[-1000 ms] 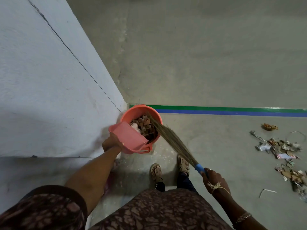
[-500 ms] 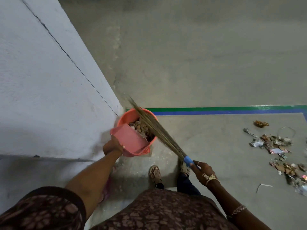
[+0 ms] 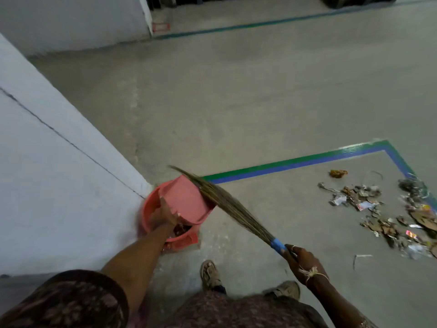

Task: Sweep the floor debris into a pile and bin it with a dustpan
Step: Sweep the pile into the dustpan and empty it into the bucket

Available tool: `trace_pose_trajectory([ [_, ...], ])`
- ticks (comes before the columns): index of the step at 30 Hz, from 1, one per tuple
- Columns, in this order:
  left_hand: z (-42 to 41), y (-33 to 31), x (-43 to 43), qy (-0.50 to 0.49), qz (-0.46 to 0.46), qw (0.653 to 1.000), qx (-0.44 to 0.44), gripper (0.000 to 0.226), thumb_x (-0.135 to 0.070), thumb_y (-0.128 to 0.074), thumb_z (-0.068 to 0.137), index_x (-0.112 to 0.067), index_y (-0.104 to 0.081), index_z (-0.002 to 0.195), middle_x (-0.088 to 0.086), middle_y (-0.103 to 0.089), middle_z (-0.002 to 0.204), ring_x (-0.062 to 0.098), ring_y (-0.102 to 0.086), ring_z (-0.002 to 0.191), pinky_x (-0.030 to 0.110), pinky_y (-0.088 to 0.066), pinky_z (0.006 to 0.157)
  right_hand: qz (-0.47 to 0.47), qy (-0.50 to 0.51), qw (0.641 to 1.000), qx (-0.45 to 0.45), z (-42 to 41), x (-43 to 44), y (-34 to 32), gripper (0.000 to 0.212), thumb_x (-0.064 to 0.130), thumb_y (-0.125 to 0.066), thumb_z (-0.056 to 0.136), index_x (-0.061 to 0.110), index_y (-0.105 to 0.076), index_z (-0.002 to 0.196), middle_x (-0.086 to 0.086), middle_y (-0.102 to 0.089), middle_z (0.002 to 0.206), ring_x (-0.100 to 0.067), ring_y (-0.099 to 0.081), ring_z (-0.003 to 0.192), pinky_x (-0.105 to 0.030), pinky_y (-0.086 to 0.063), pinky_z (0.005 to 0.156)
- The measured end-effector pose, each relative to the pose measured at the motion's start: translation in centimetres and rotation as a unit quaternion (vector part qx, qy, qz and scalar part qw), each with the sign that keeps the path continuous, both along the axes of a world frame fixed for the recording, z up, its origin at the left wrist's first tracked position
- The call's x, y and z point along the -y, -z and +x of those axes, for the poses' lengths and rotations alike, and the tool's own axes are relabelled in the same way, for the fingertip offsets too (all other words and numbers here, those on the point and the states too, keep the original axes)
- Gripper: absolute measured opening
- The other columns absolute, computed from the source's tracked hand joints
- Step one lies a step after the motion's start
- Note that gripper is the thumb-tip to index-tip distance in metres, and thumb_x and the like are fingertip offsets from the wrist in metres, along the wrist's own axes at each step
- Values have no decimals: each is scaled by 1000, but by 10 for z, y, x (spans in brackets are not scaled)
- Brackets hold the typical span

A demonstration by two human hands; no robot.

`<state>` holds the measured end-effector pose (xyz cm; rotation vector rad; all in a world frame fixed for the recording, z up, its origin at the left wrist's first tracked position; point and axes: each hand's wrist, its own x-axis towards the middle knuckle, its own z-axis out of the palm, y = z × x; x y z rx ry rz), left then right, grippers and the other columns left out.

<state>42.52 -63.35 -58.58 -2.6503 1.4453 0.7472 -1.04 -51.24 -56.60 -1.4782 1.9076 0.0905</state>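
An orange bucket stands on the floor at the wall's corner, with scraps visible inside. My left hand grips a pink dustpan held over the bucket's mouth. My right hand holds the blue-wrapped handle of a grass broom, whose bristles slant up and left across the dustpan's right edge. A spread of floor debris, paper and cardboard scraps, lies on the floor to the right.
A white wall runs along the left down to the bucket. Green and blue floor tape marks a corner around the debris. My sandalled feet stand just below the bucket. Another wall and tape line sit far back.
The dustpan has come up and over the top of the bucket. The broom has lifted out of the bucket and swung right. The view has tilted up and turned.
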Motion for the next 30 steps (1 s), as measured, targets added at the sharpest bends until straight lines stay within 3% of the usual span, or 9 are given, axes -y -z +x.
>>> trace_pose_trajectory([
  [4,-58,-9,17,14,-27,999,-31,84,-42,-68,91,-20,-21,158,11,-65,128,32,-65,110,33,-46,86,-11,98,995,17,-67,-18,12,39,49,-43,100,30,-62,128,3,-68,93,-15,-62,81,-31,-48,70],
  [8,-105,44,41,44,-13,999,-16,83,-65,-66,74,-34,-33,144,10,-68,117,37,-67,98,44,-55,85,45,171,984,27,-144,-58,33,54,48,-56,95,21,-49,141,-2,-66,108,-18,-63,86,-35,-55,77],
  [12,-227,-16,43,135,1,988,-71,59,-51,-71,87,-25,-44,131,2,-65,126,24,-63,107,26,-56,79,71,277,955,79,-205,-92,27,56,41,-60,94,22,-43,144,-6,-66,97,-20,-69,63,-28,-56,51],
  [14,-275,-15,51,182,6,982,-45,79,-64,-72,79,-30,-40,142,6,-68,124,30,-67,107,35,-56,85,75,311,945,70,-233,-103,29,55,42,-59,95,23,-43,144,-4,-66,96,-19,-70,60,-27,-56,50],
  [17,-331,25,74,205,20,978,-34,95,-70,-73,75,-39,-30,154,13,-69,118,36,-67,107,39,-53,86,80,347,933,54,-269,-112,42,56,45,-58,94,23,-44,144,-6,-66,111,-22,-69,81,-36,-60,72],
  [18,-364,-2,69,230,22,972,-34,96,-67,-74,77,-38,-27,157,14,-68,120,36,-65,110,39,-52,87,82,358,929,50,-280,-111,45,57,45,-57,94,22,-43,144,-7,-64,119,-25,-68,91,-38,-58,80],
  [22,-441,-8,92,297,39,954,-25,94,-60,-70,86,-33,-21,161,16,-64,124,37,-62,114,41,-50,91,80,381,920,39,-314,-85,50,53,36,-57,97,15,-44,144,-11,-60,131,-28,-61,112,-33,-49,91],
  [27,-498,22,143,329,67,942,-5,93,-57,-66,90,-29,-15,162,16,-63,124,35,-62,114,40,-50,92,107,449,885,64,-362,-43,81,54,35,-59,96,12,-45,142,-16,-64,119,-22,-58,84,-43,-57,84],
  [30,-526,48,186,346,72,936,-5,89,-55,-65,92,-27,-16,162,17,-63,121,35,-62,115,40,-48,95,129,467,872,64,-383,-1,76,51,40,-55,97,19,-42,142,-13,-63,113,-22,-64,72,-34,-58,60],
])
